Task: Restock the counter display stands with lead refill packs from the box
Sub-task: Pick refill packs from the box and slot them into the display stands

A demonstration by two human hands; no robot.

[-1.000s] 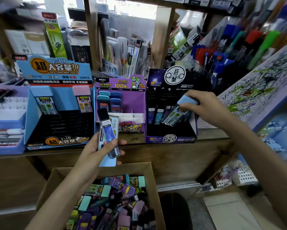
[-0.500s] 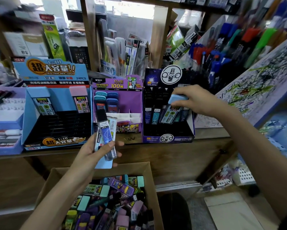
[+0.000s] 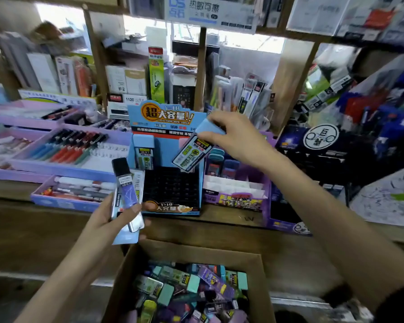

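Note:
My right hand (image 3: 236, 136) pinches a lead refill pack with a light-blue cap (image 3: 194, 149) by its cap, holding it tilted over the upper right of the blue display stand (image 3: 168, 164). One similar pack (image 3: 145, 152) stands in that stand's upper left slot. My left hand (image 3: 113, 220) grips several lead refill packs (image 3: 126, 192), the front one black-capped with a purple label, in front of the stand's lower left. The open cardboard box (image 3: 189, 252) below holds several mixed packs.
A purple display stand (image 3: 233, 187) sits right of the blue one, and a dark stand (image 3: 313, 155) is further right. Purple trays of pens (image 3: 63, 150) lie on the counter at the left. Crowded shelves rise behind.
My right hand has carried the blue-capped pack from the dark stand leftward to the blue stand. The view has swung left. My left hand still holds its packs.

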